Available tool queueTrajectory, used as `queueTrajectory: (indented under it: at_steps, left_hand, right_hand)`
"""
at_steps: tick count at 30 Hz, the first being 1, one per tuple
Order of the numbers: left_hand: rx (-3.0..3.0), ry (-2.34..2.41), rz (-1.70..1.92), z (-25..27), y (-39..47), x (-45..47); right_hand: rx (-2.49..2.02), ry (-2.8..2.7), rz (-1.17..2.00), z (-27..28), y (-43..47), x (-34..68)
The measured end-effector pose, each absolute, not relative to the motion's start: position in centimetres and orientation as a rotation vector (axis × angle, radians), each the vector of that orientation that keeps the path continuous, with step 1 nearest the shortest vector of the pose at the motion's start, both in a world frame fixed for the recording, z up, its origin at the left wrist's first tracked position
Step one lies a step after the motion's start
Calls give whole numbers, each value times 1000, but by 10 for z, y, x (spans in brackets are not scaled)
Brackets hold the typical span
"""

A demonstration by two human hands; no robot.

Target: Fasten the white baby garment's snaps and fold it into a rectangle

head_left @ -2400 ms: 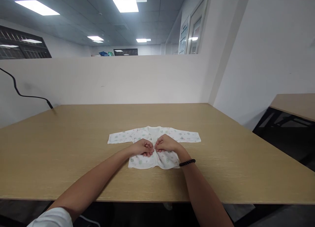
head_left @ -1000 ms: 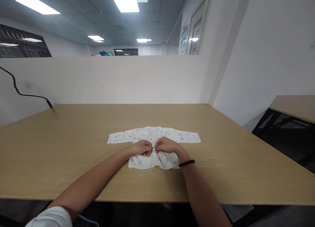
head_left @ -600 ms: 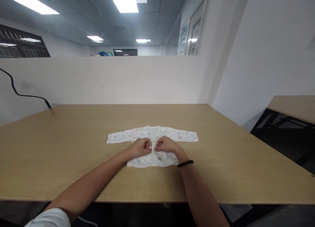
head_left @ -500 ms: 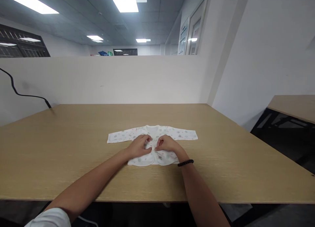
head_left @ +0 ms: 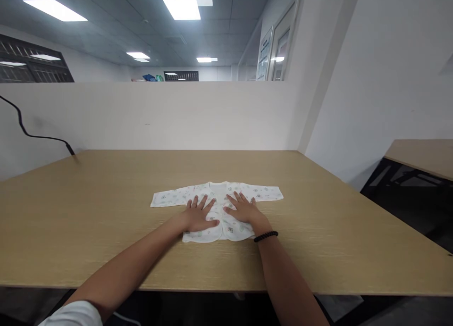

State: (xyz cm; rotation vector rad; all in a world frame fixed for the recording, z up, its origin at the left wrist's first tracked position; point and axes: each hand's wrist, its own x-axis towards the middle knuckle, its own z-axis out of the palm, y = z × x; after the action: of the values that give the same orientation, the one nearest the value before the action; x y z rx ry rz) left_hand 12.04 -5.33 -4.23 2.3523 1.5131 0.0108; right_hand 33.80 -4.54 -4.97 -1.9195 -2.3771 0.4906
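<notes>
The white printed baby cardigan (head_left: 218,210) lies flat and face up on the wood-topped counter (head_left: 106,194), directly in front of me. Its long axis runs crosswise, cuff to cuff, from my left to my right. The neckline (head_left: 217,186) points away from me and the hem (head_left: 208,237) faces me. Both sleeves stretch outward, sloping slightly back toward me, the cuff on my left a little nearer than the other. The front opening runs straight toward me, with the lower corners rounding off on either side.

My left grip (head_left: 198,217) is unclenched, fingers fanned over the left front, thumb pointing in toward the opening. My right grip (head_left: 243,210) is likewise spread out on the right front, fingers angled up toward the neckline. A dark beaded bracelet (head_left: 266,236) circles my right wrist, beside the hem.
</notes>
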Motion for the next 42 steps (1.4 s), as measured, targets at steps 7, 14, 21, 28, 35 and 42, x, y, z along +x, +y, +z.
queueTrajectory:
  at_steps: [7, 14, 21, 28, 35, 42]
  left_hand:
    - [2411, 1773, 67, -26, -46, 117]
    - [2342, 2020, 221, -25, -17, 95]
    - [2306, 1956, 200, -33, -5, 83]
    - [2014, 1830, 905, -29, 3, 85]
    - [1896, 1698, 1644, -28, -1, 87]
    - [2415, 1956, 691, -15, -13, 81]
  right_hand:
    - [-1960, -2171, 298, -34, -41, 341]
    - [-2005, -2039, -25, -39, -36, 349]
    - [-2031, -2065, 9, -43, -34, 362]
    - [-1826, -1607, 228, -36, -25, 362]
    - [-1236, -1469, 535, -37, -15, 356]
    - [-1574, -1504, 420, -32, -22, 366]
